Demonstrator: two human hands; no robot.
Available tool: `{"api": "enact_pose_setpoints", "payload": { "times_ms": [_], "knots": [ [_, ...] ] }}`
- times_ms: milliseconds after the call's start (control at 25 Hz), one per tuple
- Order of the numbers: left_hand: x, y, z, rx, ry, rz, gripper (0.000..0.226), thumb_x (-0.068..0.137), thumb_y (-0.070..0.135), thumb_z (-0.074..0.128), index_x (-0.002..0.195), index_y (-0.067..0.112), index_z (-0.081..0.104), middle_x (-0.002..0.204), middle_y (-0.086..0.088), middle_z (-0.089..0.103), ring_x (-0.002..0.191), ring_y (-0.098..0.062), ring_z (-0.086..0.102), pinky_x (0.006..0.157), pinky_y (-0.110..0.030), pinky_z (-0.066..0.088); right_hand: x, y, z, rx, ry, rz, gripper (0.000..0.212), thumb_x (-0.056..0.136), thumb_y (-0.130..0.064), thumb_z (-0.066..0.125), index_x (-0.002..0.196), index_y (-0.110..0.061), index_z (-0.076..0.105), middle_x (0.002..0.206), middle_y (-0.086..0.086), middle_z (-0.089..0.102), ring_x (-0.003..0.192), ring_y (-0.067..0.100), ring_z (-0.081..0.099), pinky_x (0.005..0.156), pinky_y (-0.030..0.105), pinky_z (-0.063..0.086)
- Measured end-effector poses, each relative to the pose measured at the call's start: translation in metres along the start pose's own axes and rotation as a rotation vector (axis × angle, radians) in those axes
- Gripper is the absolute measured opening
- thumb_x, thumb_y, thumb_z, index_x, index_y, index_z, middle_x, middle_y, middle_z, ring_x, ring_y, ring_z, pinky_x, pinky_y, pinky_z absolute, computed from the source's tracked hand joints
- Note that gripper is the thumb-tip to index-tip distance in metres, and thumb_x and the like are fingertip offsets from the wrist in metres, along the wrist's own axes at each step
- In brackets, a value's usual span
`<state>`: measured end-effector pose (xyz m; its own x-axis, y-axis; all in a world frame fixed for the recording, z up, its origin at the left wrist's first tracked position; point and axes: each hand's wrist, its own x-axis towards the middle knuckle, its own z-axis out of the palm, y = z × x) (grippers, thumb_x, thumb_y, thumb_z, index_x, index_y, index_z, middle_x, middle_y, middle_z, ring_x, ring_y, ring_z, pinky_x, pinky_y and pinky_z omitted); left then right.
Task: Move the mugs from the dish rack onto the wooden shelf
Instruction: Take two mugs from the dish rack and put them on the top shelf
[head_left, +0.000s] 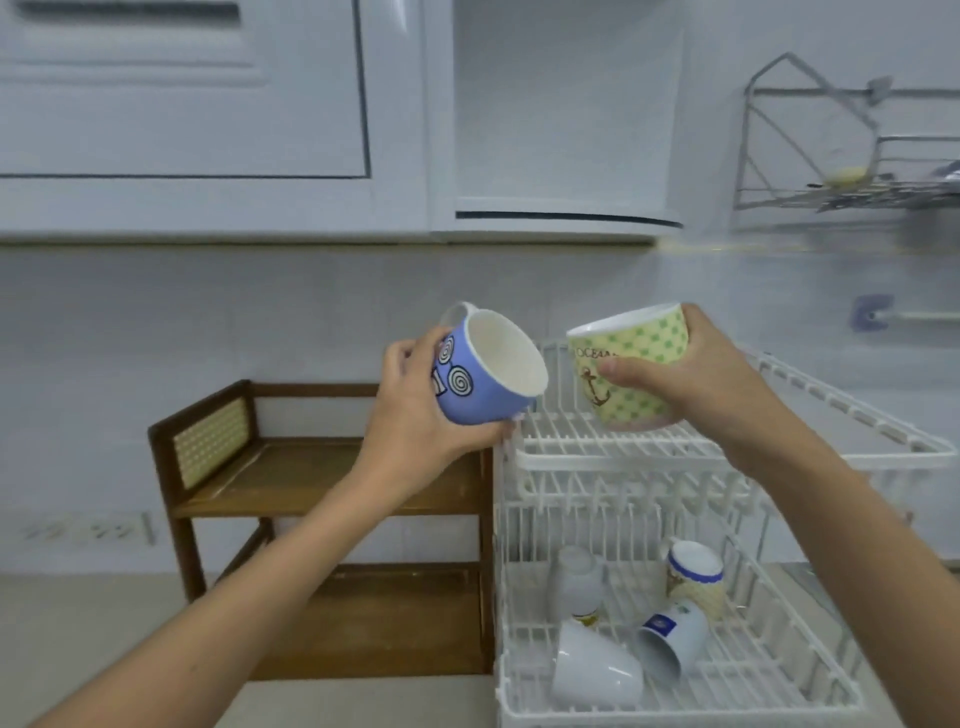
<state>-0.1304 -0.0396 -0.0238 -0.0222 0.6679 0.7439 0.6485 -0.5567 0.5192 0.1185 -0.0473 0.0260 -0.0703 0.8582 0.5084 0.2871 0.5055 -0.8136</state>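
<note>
Fingers of the left hand (415, 410) wrap the blue spiral-patterned ceramic mug (485, 371) just left of the white wire dish rack (852, 410), over the brown wooden shelf (322, 475); right hand (696, 379) clamps the green dotted mug (631, 364) above the rack's top tier. I'd level both before setting down. Blue mug's handle is mostly hidden.

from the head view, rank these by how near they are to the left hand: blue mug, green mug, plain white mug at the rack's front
1. blue mug, gripped in the left hand
2. green mug, just to the right, in the right hand
3. white mug, far below on the rack's lower tier
</note>
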Motion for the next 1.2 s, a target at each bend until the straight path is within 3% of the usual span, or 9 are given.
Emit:
{"api": "enact_pose_setpoints", "payload": {
  "times_ms": [120,200,320,440,600,680,760,960,1200],
  "knots": [
    [-0.037,-0.038,-0.04,-0.057,0.0,-0.134,0.091,0.052,0.054,0.082,0.13,0.034,0.039,0.114,0.015,0.046,0.1,0.009,0.052,0.072,-0.01,0.048,-0.016,-0.012,0.056,0.022,-0.077,0.038,0.069,0.047,-0.045,0.086,0.102,-0.025,0.05,0.099,0.002,0.066,0.077,0.012,0.07,0.048,0.021,0.053],
    [-0.053,-0.066,-0.067,-0.135,0.03,-0.251,0.084,0.051,0.054,0.083,0.122,0.037,0.043,0.11,0.019,0.057,0.098,0.005,0.059,0.071,-0.016,0.053,-0.024,-0.018,0.092,0.045,-0.126,0.058,0.071,0.045,-0.044,0.085,0.104,-0.025,0.05,0.098,0.002,0.067,0.074,0.011,0.071,0.048,0.021,0.053],
    [-0.054,-0.106,-0.099,-0.302,0.07,-0.481,0.07,0.06,0.043,0.085,0.118,0.026,0.049,0.108,0.007,0.067,0.092,-0.009,0.067,0.074,-0.028,0.058,-0.026,-0.025,0.139,0.045,-0.174,0.066,0.077,0.041,-0.049,0.084,0.106,-0.027,0.049,0.097,-0.001,0.067,0.076,0.01,0.07,0.05,0.022,0.055],
    [-0.047,-0.141,-0.116,-0.356,0.135,-0.624,0.063,0.068,0.034,0.083,0.121,0.019,0.051,0.109,0.001,0.068,0.086,-0.007,0.067,0.058,-0.014,0.052,-0.013,-0.02,0.191,0.083,-0.195,0.092,0.072,0.046,-0.044,0.086,0.104,-0.027,0.048,0.097,-0.001,0.066,0.074,0.007,0.069,0.049,0.02,0.054],
    [-0.034,-0.184,-0.116,-0.297,0.206,-0.752,0.069,0.061,0.038,0.086,0.118,0.015,0.055,0.107,-0.004,0.069,0.088,-0.016,0.067,0.069,-0.029,0.057,0.013,0.012,0.25,0.093,-0.165,0.176,0.082,0.056,-0.034,0.089,0.121,-0.021,0.04,0.102,-0.002,0.059,0.09,0.014,0.064,0.064,0.03,0.057],
    [-0.028,-0.204,-0.11,-0.195,0.223,-0.796,0.076,0.054,0.044,0.087,0.116,0.015,0.054,0.106,-0.005,0.068,0.09,-0.021,0.067,0.079,-0.039,0.058,0.028,0.034,0.27,0.01,-0.121,0.197,0.091,0.054,-0.034,0.09,0.126,-0.02,0.036,0.104,-0.002,0.057,0.097,0.018,0.06,0.081,0.037,0.055],
    [-0.023,-0.223,-0.104,-0.06,0.225,-0.807,0.082,0.049,0.05,0.086,0.115,0.015,0.051,0.106,-0.005,0.066,0.092,-0.024,0.065,0.08,-0.039,0.056,0.043,0.055,0.286,-0.064,-0.105,0.204,0.094,0.053,-0.035,0.09,0.128,-0.021,0.034,0.109,0.004,0.057,0.103,0.022,0.058,0.09,0.04,0.052],
    [-0.011,-0.26,-0.086,0.058,0.241,-0.796,0.09,0.047,0.057,0.083,0.116,0.014,0.046,0.11,-0.008,0.065,0.097,-0.029,0.063,0.072,-0.033,0.049,0.076,0.093,0.32,-0.113,-0.124,0.186,0.098,0.05,-0.032,0.091,0.127,-0.031,0.031,0.11,-0.004,0.045,0.105,0.017,0.047,0.083,0.029,0.041],
    [-0.005,-0.285,-0.079,0.047,0.229,-0.76,0.09,0.049,0.057,0.082,0.12,0.017,0.044,0.115,-0.007,0.063,0.105,-0.029,0.061,0.083,-0.038,0.053,0.095,0.121,0.355,-0.118,-0.104,0.232,0.099,0.048,-0.038,0.091,0.128,-0.036,0.033,0.116,-0.003,0.048,0.114,0.023,0.047,0.089,0.037,0.046]
  ]
}}
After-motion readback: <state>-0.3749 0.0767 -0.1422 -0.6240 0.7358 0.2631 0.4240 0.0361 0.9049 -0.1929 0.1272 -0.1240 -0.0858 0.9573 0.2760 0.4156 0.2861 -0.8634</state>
